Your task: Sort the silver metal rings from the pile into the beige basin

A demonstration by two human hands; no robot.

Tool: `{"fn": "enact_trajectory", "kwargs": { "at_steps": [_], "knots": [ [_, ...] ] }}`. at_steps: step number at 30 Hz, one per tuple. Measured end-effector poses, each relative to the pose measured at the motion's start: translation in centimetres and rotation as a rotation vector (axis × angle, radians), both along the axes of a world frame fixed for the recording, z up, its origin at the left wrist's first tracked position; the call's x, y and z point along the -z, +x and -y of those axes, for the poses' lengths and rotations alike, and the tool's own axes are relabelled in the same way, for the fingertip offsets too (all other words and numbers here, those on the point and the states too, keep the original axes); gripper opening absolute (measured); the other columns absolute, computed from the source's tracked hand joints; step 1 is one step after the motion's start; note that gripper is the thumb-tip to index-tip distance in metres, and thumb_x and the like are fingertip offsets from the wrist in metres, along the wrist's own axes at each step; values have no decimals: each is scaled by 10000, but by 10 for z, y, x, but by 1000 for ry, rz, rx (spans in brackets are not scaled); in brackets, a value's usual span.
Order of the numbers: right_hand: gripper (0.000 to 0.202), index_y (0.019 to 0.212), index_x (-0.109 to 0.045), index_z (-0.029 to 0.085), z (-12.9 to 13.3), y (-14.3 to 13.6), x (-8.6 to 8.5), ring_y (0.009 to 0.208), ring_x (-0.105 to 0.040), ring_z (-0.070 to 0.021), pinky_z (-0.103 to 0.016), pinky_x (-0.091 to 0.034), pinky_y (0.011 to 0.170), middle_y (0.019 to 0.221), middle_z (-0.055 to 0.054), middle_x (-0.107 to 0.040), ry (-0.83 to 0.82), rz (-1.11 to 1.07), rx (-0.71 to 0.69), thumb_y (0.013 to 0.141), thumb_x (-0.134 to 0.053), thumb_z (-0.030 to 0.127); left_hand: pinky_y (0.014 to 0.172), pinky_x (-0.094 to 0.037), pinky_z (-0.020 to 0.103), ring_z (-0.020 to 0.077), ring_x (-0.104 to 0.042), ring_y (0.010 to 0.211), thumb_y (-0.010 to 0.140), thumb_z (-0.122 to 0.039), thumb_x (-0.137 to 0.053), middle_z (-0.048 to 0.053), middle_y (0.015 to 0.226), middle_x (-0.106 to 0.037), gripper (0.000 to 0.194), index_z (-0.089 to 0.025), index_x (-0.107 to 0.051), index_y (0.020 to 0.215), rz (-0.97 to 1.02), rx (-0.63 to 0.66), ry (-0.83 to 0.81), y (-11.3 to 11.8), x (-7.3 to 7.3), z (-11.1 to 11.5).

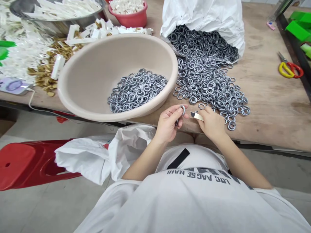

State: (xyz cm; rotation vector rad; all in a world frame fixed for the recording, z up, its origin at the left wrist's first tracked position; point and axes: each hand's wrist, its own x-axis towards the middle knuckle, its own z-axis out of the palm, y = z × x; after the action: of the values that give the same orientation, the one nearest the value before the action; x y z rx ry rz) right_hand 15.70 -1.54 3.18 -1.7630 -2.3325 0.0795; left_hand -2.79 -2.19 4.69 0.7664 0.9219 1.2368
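Observation:
Between thumb and fingers my left hand pinches a grey ring; another dark ring seems tucked lower in the same hand. My right hand is closed around a utility knife, its short dark blade pointing left toward the ring, a small gap apart. Beyond my hands a heap of grey rings spills from a white sack onto the table. To the left, a large beige basin holds a pile of similar rings.
Yellow-and-red scissors lie at the right. Behind the basin are white plastic parts, brown pieces, a metal bowl and a red bowl. A red stool and white bag stand below the table edge.

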Motion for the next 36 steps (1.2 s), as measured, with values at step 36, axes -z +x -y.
{"fn": "enact_trajectory", "kwargs": {
  "at_steps": [36],
  "knots": [
    [402, 710, -541, 208, 37, 4, -28, 629, -459, -134, -286, -305, 601, 672, 3, -514, -11, -622, -266, 980, -512, 505, 478, -264, 210, 76, -314, 533, 827, -629, -647, -34, 623, -390, 497, -175, -499, 688, -11, 162, 41, 32, 11, 15]
  ]
}}
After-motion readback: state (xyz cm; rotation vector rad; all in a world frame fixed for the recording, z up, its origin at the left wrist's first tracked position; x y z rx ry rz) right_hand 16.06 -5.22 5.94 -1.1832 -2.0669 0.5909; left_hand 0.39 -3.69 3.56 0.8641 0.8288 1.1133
